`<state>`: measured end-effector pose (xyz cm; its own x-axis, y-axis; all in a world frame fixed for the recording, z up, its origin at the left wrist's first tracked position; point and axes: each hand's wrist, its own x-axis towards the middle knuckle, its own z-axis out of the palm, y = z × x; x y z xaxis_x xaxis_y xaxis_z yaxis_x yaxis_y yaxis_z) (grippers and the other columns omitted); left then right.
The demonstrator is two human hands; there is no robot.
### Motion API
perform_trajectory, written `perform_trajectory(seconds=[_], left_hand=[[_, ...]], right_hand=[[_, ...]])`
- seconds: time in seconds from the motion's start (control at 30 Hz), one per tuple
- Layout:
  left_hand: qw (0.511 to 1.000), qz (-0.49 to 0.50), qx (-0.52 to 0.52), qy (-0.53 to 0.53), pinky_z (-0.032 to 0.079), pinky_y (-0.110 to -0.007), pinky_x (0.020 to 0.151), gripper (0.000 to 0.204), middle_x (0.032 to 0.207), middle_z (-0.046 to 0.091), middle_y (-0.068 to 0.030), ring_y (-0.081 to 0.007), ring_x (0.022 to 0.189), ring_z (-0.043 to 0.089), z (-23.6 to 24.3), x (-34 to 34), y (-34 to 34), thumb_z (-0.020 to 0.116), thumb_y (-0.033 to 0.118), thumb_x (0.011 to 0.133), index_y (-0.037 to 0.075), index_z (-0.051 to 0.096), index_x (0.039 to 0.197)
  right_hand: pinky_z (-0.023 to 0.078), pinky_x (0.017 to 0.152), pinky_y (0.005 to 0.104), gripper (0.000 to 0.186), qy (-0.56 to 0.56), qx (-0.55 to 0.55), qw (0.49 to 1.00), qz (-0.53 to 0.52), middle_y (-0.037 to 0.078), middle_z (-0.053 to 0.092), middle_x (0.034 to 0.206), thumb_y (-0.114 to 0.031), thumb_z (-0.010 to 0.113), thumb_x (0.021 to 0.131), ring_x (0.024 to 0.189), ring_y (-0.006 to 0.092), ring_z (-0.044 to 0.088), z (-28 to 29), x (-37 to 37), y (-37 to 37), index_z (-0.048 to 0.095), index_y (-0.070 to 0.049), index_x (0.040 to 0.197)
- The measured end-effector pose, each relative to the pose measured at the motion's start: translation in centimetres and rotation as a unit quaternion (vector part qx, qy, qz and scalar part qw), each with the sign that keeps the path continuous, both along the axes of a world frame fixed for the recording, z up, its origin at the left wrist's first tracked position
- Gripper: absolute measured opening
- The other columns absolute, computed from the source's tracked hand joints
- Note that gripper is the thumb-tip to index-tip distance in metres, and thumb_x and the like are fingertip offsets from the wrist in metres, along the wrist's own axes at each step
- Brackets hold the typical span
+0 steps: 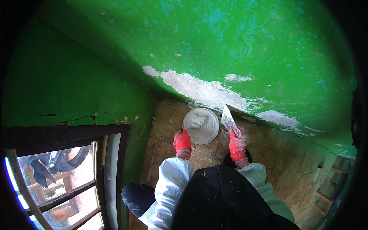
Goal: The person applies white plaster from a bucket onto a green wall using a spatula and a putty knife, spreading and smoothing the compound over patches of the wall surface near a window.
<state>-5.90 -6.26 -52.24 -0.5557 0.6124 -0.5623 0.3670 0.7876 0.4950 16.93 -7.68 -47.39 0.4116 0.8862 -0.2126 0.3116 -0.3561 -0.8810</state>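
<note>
My left hand [182, 143], in a red work glove, is closed at the near left rim of a round white tub [210, 137]. A lump of pale plaster [197, 121] lies in the middle of the tub, and its walls are smeared with the same stuff. In my right hand [238, 147], also red-gloved, is a putty knife [229, 121] with a wide, plaster-coated blade pointing up and away. The blade is just right of the tub, close to the foot of the green wall [264, 76], where white plaster patches [199, 88] show.
A dark-framed window [69, 197] opens in the left wall [76, 96], which has a crack above it. Worn brown tiles [260, 153] cover the floor beneath me. Along the right edge lies a wooden ladder-like frame [324, 197]. My dark-clad knees fill the near middle.
</note>
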Motion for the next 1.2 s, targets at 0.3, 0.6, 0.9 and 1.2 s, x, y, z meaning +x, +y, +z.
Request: perform_trajectory(seconds=[0.3,0.6,0.9,1.2], left_hand=[[0.994,-0.067,-0.079,-0.025,0.046,-0.042,0.072,0.054,0.077,0.063,-0.0188,-0.0366,0.078,0.06,-1.8,-1.2,-0.1,0.042,0.054,0.086,0.004,0.062,0.09],[0.982,0.032,0.122,0.139,0.045,-0.041,0.067,0.042,0.079,0.06,-0.0174,-0.0329,0.074,0.059,0.7,2.5,-4.3,0.044,0.045,0.09,0.004,0.055,0.092],[0.979,0.148,0.143,0.008,0.044,-0.042,0.069,0.045,0.076,0.059,-0.0192,-0.0351,0.075,0.058,18.9,2.8,-3.7,0.043,0.047,0.089,0.004,0.056,0.089],[0.956,-0.083,0.281,0.018,0.045,-0.041,0.06,0.047,0.07,0.059,-0.0146,-0.03,0.061,0.057,29.6,1.1,-6.9,0.045,0.05,0.084,0.006,0.057,0.091]], right_hand=[[0.048,0.072,0.0337,0.03,-0.075,-0.086,0.993,0.012,0.006,0.066,0.089,-0.03,0.063,0.082,0.08,0.023,0.063,-1.3,-1.1,-0.5,0.061,-0.01,0.105],[0.049,0.062,0.0295,0.021,-0.045,0.001,0.996,0.072,0.008,0.065,0.079,-0.018,0.059,0.083,0.068,0.0182,0.063,4.2,-2.7,-5.4,0.063,-0.006,0.1],[0.047,0.071,0.0295,0.021,0.088,0.073,0.992,-0.049,0.007,0.066,0.087,-0.012,0.062,0.081,0.079,0.0158,0.061,16.3,0.8,-8.5,0.063,-0.002,0.099],[0.048,0.071,0.0406,0.037,-0.088,0.127,0.976,0.154,0.018,0.063,0.089,-0.029,0.063,0.079,0.084,0.0363,0.061,32.1,2.5,-7.6,0.057,-0.004,0.105]])
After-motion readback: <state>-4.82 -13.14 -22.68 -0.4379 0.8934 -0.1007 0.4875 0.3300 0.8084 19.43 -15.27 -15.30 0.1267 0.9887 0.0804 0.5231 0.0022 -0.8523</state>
